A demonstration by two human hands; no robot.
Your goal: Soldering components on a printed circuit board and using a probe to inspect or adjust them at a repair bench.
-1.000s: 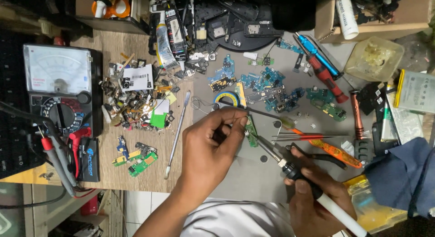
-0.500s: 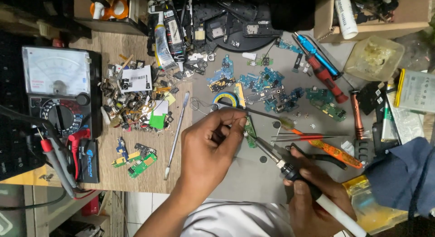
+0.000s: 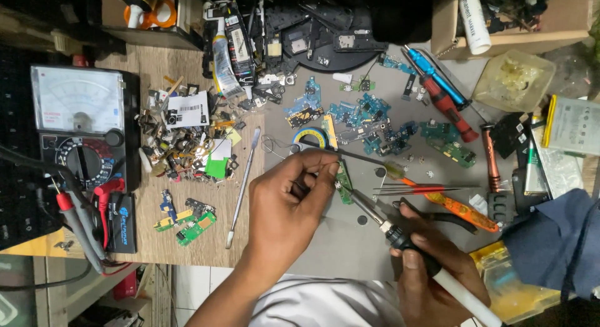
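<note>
I see my left hand [image 3: 290, 199] has crept toward 3 o'clock, fingers pinching the small green board [image 3: 344, 175] at mat centre; my right hand [image 3: 431, 283], clenched around the soldering iron [image 3: 400, 239], keeps its tip there.

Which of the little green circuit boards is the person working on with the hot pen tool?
The narrow green board by the left hand, at the soldering iron tip. The others lie untouched.

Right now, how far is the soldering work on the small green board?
Done: nothing finished is visible. In hand: the left hand steadies the small green board, and the right hand brings the soldering iron tip to it. Left: many blue boards lie behind.
</note>
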